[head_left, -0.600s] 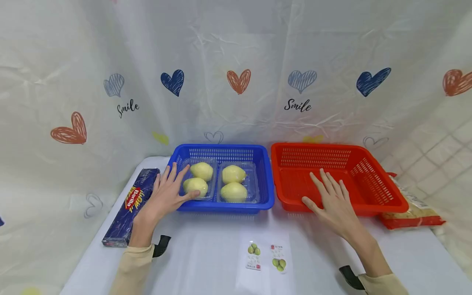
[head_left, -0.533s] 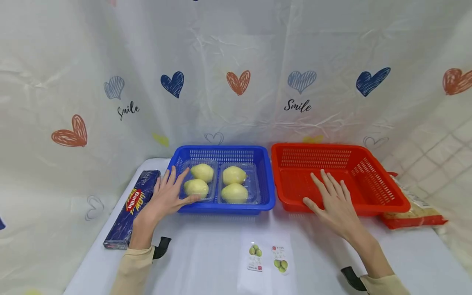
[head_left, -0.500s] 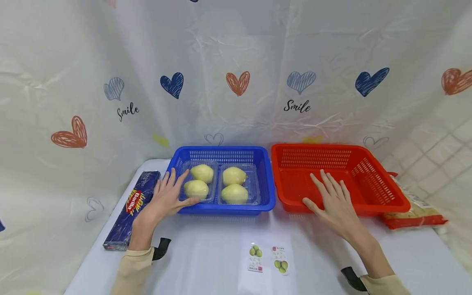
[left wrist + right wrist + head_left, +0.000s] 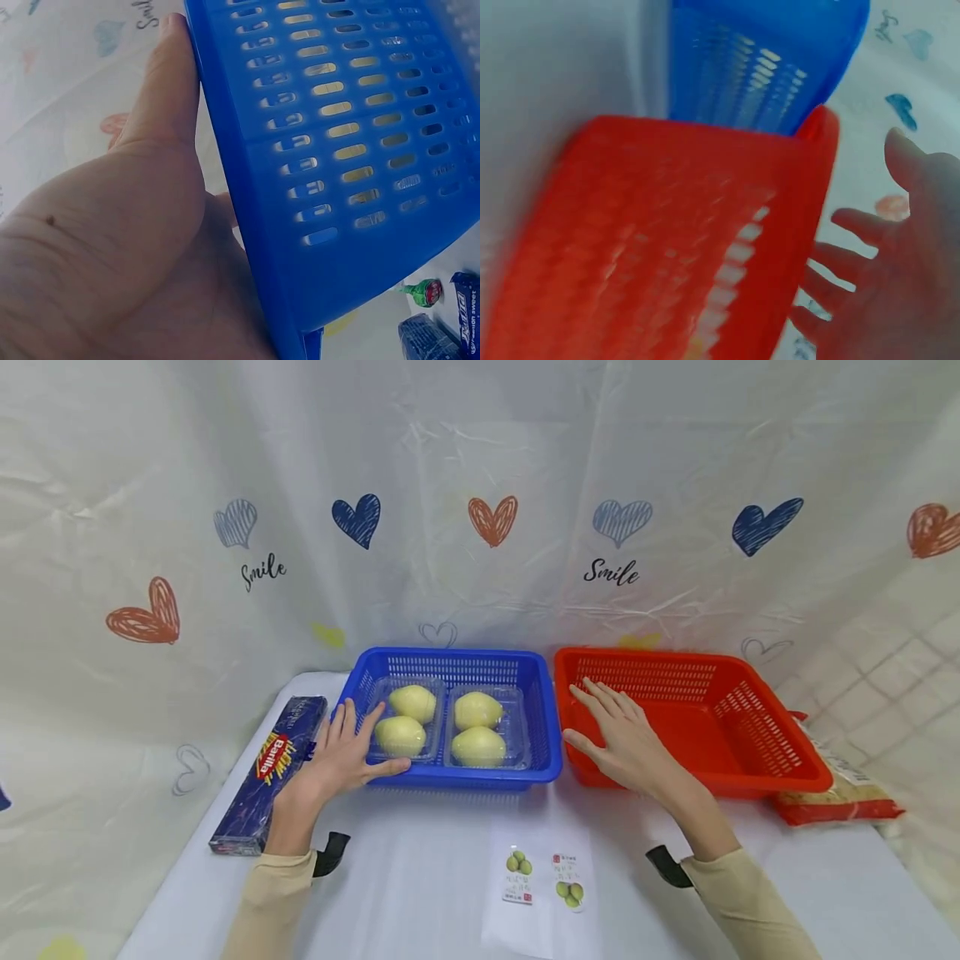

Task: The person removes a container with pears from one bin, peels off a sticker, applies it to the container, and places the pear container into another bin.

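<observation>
In the head view my left hand (image 4: 341,758) lies with spread fingers over the left front corner of the blue basket (image 4: 551,760). The left wrist view has the thumb (image 4: 161,97) along the basket's rim. Inside that basket sit two clear plastic trays (image 4: 512,702), each with two pale yellow fruits (image 4: 480,747). My right hand (image 4: 626,739) is spread above the left part of the red basket (image 4: 720,785), holding nothing. From the right wrist, the right hand (image 4: 885,262) appears beside the red basket's rim, its fingertips partly behind it; contact cannot be made out.
A dark blue Barilla box (image 4: 251,793) lies left of the blue basket. Right of the red basket is a red-edged bag (image 4: 843,797), partly hidden. Two small cards with green fruit pictures, a left card (image 4: 517,877) and a right card (image 4: 568,881), lie in front.
My right hand has moved left across the red basket, towards the blue one. The left hand stays at the blue basket's corner. The head view has shifted slightly.
</observation>
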The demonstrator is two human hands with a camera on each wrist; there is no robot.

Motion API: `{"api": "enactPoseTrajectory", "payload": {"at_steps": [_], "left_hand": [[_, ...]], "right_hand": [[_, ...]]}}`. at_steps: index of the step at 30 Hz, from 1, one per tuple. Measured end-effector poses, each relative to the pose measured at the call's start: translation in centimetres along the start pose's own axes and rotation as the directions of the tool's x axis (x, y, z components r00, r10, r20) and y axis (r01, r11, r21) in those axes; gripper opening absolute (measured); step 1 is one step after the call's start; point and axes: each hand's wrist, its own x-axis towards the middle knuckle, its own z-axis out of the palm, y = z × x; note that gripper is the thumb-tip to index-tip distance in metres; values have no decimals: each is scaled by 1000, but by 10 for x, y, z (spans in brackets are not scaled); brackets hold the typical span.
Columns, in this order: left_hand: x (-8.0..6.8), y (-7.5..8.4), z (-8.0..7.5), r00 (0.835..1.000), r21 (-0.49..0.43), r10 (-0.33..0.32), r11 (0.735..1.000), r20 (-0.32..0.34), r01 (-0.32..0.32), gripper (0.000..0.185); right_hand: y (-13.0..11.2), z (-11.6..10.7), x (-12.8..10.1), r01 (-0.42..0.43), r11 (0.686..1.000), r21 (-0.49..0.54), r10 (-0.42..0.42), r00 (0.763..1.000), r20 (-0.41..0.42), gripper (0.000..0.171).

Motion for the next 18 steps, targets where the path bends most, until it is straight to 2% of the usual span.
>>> {"api": "enactPoseTrajectory", "payload": {"at_steps": [5,11,15,18], "left_hand": [[-6,0,3,999,-18,-11,1000,33,12,110],[-9,0,-2,999,-17,-20,1000,26,20,109],[-6,1,-2,999,-24,-10,1000,32,11,110],[-3,3,0,999,-37,-1,999,36,2,110]], "right_hand": [[-25,-4,34,53,998,25,-55,990,132,80],[-56,-5,90,171,985,37,-175,960,220,76],[-61,6,126,186,982,27,-184,926,331,75],[-59,14,144,152,988,16,-143,884,446,76]]}}
